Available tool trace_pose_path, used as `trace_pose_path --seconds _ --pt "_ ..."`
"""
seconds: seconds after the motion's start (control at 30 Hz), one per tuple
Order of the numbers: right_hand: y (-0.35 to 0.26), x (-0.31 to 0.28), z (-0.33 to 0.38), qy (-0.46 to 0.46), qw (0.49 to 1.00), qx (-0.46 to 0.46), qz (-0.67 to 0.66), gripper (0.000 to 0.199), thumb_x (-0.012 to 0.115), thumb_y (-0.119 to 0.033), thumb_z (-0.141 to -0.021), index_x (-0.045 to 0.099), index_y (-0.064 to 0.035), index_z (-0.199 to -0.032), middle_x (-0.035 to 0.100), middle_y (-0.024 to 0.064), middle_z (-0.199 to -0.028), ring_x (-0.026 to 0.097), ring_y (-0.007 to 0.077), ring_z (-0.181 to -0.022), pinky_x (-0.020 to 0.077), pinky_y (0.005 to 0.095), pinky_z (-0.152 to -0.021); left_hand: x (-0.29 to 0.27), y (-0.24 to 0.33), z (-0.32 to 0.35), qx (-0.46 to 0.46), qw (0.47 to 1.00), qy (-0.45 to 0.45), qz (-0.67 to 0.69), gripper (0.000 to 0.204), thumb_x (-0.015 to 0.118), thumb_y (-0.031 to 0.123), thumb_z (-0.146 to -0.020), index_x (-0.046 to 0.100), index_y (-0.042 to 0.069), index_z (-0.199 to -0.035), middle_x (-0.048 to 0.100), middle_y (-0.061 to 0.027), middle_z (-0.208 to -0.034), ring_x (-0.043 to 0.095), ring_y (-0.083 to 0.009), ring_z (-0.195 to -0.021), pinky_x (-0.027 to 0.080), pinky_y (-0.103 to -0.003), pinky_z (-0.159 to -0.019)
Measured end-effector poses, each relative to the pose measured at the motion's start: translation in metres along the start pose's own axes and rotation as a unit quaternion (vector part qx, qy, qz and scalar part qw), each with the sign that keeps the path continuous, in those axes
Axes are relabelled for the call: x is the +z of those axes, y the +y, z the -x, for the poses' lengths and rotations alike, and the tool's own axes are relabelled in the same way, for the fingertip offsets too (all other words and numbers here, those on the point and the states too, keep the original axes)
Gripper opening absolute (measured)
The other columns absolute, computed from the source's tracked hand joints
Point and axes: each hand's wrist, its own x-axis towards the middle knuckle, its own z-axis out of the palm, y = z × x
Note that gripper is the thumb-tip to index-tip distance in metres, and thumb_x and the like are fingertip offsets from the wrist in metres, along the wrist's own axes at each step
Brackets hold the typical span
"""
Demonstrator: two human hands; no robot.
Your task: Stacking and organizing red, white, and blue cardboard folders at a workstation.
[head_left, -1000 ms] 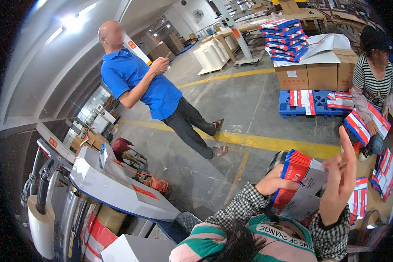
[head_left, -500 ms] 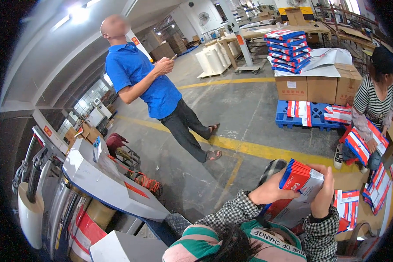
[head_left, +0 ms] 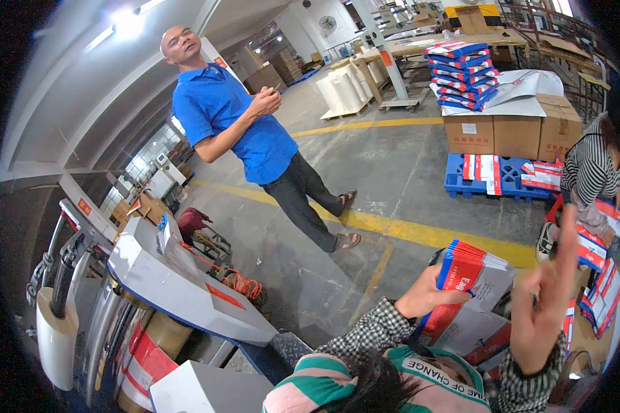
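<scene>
A thick stack of flat printed bags (head_left: 477,283), red, blue and white, stands tilted in front of my body, with its upper edges fanned apart. My left hand (head_left: 424,294) is closed on the stack's left side, the thumb lying across its front. To the right of the stack, and apart from it, is my right hand (head_left: 539,313). It is raised with the index finger stretched upward, the other fingers partly bent and slightly blurred, and nothing shows in it. More of the same bags (head_left: 455,334) are below the stack, partly hidden by it and by my hands.
A person in a blue shirt (head_left: 238,124) stands ahead, hands together. At the right a co-worker in stripes (head_left: 594,165) bends over bags (head_left: 603,292). Bundled bags (head_left: 461,76) are piled on cartons (head_left: 517,136) behind a blue pallet (head_left: 455,180). A grey-white machine (head_left: 186,282) stands left.
My right hand has let go of the stack's right side and moved right, its index finger now raised. My left hand keeps its hold. The co-worker at right has bent further forward.
</scene>
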Motion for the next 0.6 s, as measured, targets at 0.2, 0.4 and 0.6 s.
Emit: trace_pose_path --seconds 0.2,0.4,0.6 --pt "-0.035 -0.002 0.001 0.021 0.999 0.0 -0.031 0.067 0.039 0.01 -0.071 0.021 0.0037 -0.135 0.027 0.0215 -0.139 0.044 0.0078 -0.063 0.0376 0.0198 -0.057 -0.005 -0.004 0.0 -0.015 1.0 -0.015 -0.011 0.032 0.066 0.008 -0.072 0.057 0.0 -0.102 0.06 -0.0017 -0.092 0.054 -0.0097 -0.085 0.042 -0.026 -0.079" --pt "-0.052 -0.004 0.0 -0.021 0.996 0.052 -0.068 0.062 0.036 0.008 -0.075 0.02 0.0057 -0.134 0.03 0.0225 -0.137 0.046 0.009 -0.067 0.0387 0.0204 -0.06 -0.003 -0.003 0.0 -0.031 0.999 -0.009 -0.014 0.029 0.067 0.009 -0.072 0.057 0.001 -0.098 0.06 -0.0012 -0.087 0.053 -0.0095 -0.08 0.043 -0.026 -0.075" --pt "-0.06 0.001 0.001 -0.077 0.985 0.107 -0.108 0.056 0.033 0.006 -0.079 0.019 0.0076 -0.134 0.032 0.0235 -0.135 0.048 0.0102 -0.07 0.0399 0.021 -0.064 -0.009 -0.008 0.006 -0.03 0.999 -0.011 -0.005 0.03 0.067 0.009 -0.071 0.057 0.001 -0.097 0.06 -0.0016 -0.087 0.054 -0.0097 -0.079 0.043 -0.026 -0.075"
